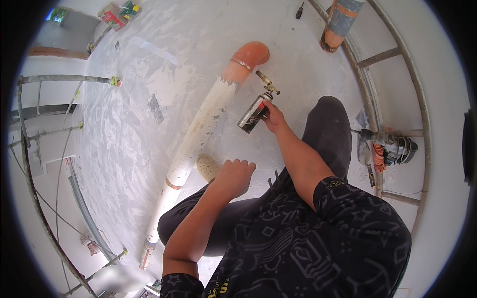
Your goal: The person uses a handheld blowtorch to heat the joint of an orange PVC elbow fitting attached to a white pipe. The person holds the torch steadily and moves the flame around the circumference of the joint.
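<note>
In the head view, looks down on a mottled grey-white floor between pale walls, with metal frames at left and right. Takes in a dark-handled tool at the far edge. Cuts off a worn orange-and-grey pipe at far right. Hides part of a cream clog behind the left hand and knee. Blurs a whitish patch at near left; cannot make out its nature. Clamps the right hand on the upper part of a gas torch, with its brass nozzle just beside the orange elbow of a long pale pipe. Curls the left hand into a fist, right of the pipe and nearer than the torch; cannot see inside the fingers.
</note>
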